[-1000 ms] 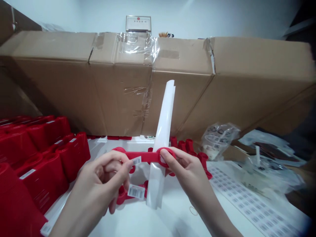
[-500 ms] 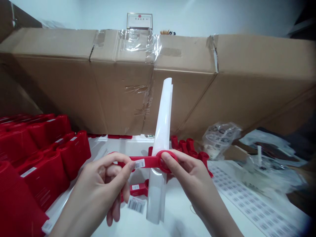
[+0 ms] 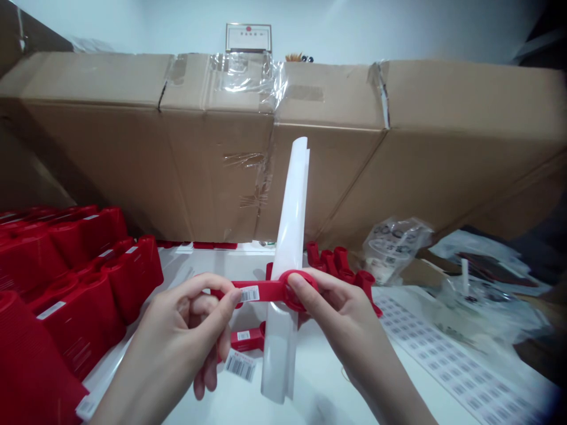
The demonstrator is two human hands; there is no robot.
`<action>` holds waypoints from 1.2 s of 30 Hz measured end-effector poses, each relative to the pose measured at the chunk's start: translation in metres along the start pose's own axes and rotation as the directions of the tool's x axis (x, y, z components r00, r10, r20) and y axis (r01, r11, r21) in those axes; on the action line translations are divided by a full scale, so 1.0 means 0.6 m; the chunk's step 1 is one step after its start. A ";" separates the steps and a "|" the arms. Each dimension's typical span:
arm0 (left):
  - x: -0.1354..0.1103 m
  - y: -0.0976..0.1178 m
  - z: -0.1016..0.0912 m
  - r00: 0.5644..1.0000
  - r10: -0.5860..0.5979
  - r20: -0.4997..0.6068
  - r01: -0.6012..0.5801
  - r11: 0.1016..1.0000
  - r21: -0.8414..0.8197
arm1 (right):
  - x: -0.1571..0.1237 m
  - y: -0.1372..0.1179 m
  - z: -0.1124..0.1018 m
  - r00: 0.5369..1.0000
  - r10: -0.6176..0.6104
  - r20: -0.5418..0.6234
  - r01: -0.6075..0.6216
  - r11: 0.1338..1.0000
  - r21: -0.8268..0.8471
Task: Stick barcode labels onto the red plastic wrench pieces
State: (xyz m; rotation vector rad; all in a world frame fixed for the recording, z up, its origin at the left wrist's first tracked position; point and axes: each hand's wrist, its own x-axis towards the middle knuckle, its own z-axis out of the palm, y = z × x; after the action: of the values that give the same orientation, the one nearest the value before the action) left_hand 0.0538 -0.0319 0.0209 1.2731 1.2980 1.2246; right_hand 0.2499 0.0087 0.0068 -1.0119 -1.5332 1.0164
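Observation:
Both my hands are at a red plastic piece with a flat bar and a round ring end. My right hand grips the ring end, its thumb pressed on the ring. My left hand is closed, thumb and forefinger pinching the left edge of a small barcode label on the bar. A second barcode label hangs by the lower fingers of that hand. Behind the red piece, a long curled glossy white sheet stands tilted; whether my right fingers hold it is hidden.
Another labelled red piece lies on the white table below. Rows of red containers fill the left. More red pieces lie behind my right hand. A label sheet and plastic bags are right; cardboard boxes stand behind.
The hanging label has shifted slightly left and tilted a little. Both hands keep almost the same hold and place.

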 end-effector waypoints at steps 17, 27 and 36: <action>0.015 -0.020 0.010 0.882 0.357 -0.306 -0.361 0.931 0.047 | 0.008 0.002 0.006 0.996 -0.053 -0.074 0.054 0.998 0.019; 0.016 -0.031 0.019 0.549 0.701 -0.456 -0.493 0.712 0.500 | -0.012 -0.007 0.023 0.991 -0.078 -0.107 0.082 0.996 0.033; 0.031 -0.020 -0.027 0.908 0.375 -0.188 -0.385 0.923 -0.018 | -0.011 -0.013 0.009 0.986 -0.128 -0.106 0.128 0.992 -0.013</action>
State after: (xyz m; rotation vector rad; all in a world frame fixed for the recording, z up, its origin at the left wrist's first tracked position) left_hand 0.0355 -0.0138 0.0110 1.4459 1.1628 1.6738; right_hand 0.2448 -0.0006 0.0112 -0.9439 -1.4935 0.8552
